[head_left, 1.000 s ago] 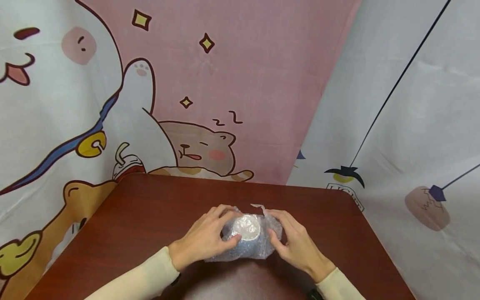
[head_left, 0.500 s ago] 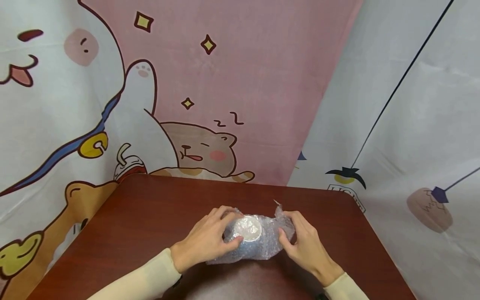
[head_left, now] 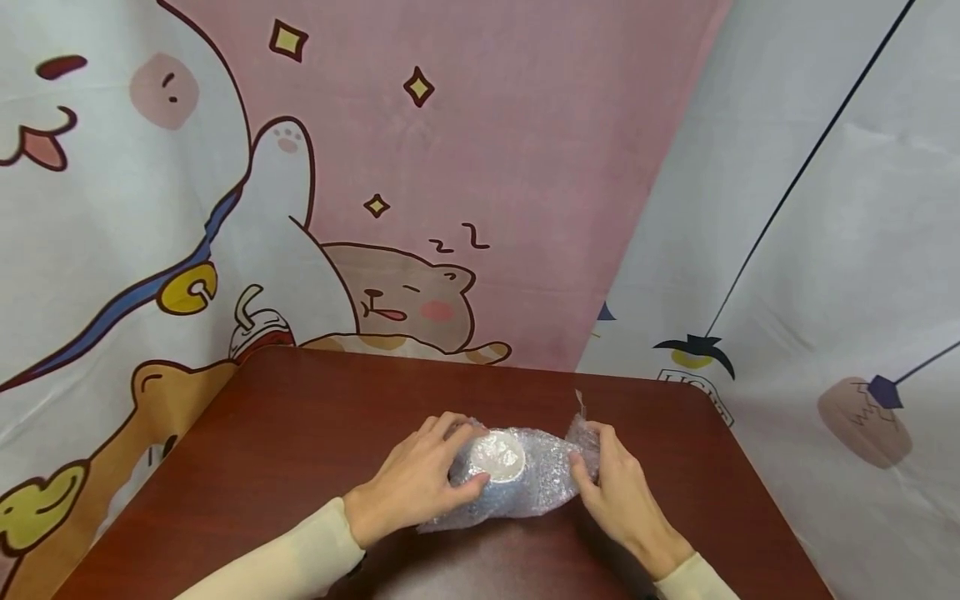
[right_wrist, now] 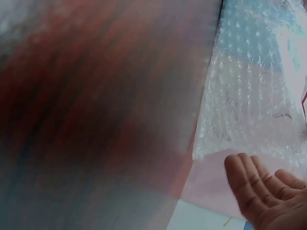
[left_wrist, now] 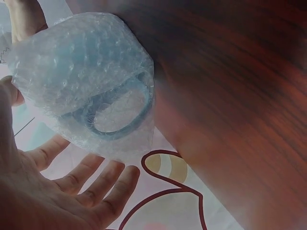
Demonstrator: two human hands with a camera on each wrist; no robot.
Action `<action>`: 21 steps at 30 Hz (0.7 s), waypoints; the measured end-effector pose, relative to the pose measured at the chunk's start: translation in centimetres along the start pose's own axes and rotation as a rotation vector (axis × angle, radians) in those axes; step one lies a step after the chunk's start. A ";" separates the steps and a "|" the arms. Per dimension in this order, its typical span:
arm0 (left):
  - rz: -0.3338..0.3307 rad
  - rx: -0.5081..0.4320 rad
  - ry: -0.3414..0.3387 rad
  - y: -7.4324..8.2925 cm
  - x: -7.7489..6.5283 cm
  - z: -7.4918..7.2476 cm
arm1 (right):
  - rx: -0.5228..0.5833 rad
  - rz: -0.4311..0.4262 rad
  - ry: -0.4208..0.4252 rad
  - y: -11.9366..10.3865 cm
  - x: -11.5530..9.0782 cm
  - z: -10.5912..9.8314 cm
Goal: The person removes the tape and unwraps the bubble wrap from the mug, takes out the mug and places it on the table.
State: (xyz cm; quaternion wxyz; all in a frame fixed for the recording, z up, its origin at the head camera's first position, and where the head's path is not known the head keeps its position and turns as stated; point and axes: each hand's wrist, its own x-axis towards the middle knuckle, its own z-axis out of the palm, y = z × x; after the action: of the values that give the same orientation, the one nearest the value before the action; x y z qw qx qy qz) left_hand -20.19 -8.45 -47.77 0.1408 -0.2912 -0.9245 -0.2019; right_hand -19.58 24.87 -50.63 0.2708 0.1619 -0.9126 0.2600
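A light-blue mug [head_left: 497, 498] with a pale round top stands wrapped in clear bubble wrap [head_left: 549, 468] at the table's middle. My left hand [head_left: 423, 477] grips its left side, thumb on the near side and fingers around the back. To the right, my right hand [head_left: 621, 498] pinches the loose end of the wrap between thumb and fingers, away from the mug. In the left wrist view, the mug's looped handle [left_wrist: 90, 115] shows through the plastic. The right wrist view has the wrap stretched above the right hand's fingers [right_wrist: 249, 179].
The dark red-brown wooden table [head_left: 315, 417] extends on all sides of the wrapped mug. A printed cloth [head_left: 525, 167] with cartoon animals hangs behind the table's far edge and along its sides.
My right hand has moved to the right, drawing the end of the bubble wrap out from the mug. The left hand keeps its grip, nearly still.
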 end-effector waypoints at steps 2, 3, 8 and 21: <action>0.001 -0.001 0.002 0.0 0.0 0.0 | -0.005 0.060 -0.040 0.0 -0.2 -0.1; 0.001 0.000 0.003 0.1 0.0 0.0 | -0.009 0.086 -0.058 0.0 -0.2 -0.1; 0.000 0.006 0.003 0.1 0.0 -0.1 | -0.046 0.184 -0.136 0.1 -0.4 -0.4; -0.002 0.009 0.002 0.1 0.0 -0.1 | -0.133 0.234 -0.174 -0.1 -0.1 -0.6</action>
State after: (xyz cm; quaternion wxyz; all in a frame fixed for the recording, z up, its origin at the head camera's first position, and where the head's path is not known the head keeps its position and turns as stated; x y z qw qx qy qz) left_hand -20.12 -8.39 -47.60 0.1429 -0.2895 -0.9255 -0.1981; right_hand -19.21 25.14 -50.16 0.1685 0.0581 -0.9605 0.2138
